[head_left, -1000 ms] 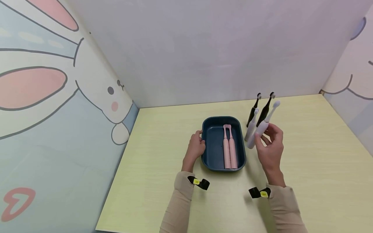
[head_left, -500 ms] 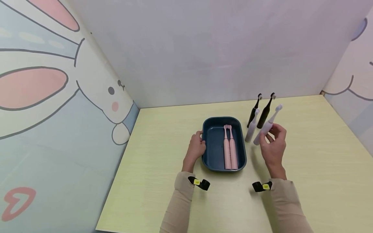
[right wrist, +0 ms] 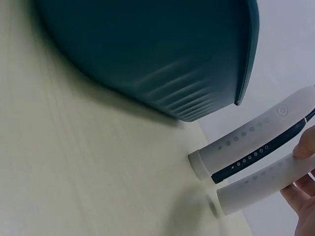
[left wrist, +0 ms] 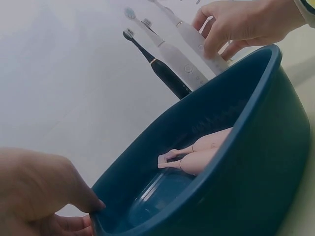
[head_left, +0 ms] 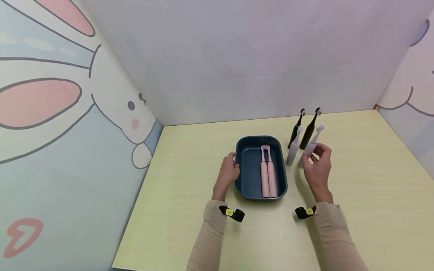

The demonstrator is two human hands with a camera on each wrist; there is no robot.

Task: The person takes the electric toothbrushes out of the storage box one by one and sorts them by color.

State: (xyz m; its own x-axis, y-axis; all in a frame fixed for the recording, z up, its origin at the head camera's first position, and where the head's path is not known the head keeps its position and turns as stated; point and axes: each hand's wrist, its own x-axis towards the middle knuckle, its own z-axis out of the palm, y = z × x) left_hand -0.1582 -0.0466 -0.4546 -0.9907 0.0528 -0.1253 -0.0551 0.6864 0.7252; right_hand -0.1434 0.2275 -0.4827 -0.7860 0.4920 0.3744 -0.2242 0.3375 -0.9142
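My left hand [head_left: 228, 171] grips the left side of a dark blue plastic tub [head_left: 249, 178], its thumb hooked over the rim in the left wrist view. Two pink electric toothbrushes [head_left: 268, 177] lie side by side in the tub's right half. To the right of the tub, my right hand [head_left: 318, 165] pinches a white electric toothbrush [head_left: 310, 148] by its handle between thumb and fingers. It is nearly upright, and in the right wrist view its base [right wrist: 229, 202] is close over the table. A second white toothbrush [head_left: 293, 151] stands upright just left of it.
Behind the white pair, two black electric toothbrushes [head_left: 294, 134] stand upright near the back wall [head_left: 237, 67]. All this is on a pale yellow table [head_left: 190, 162]. A side wall with a rabbit drawing [head_left: 115, 113] borders the table on the left.
My right hand has moved slightly right and lowered the white toothbrush, which now stands straighter beside the other white one. The left hand and tub have stayed put.
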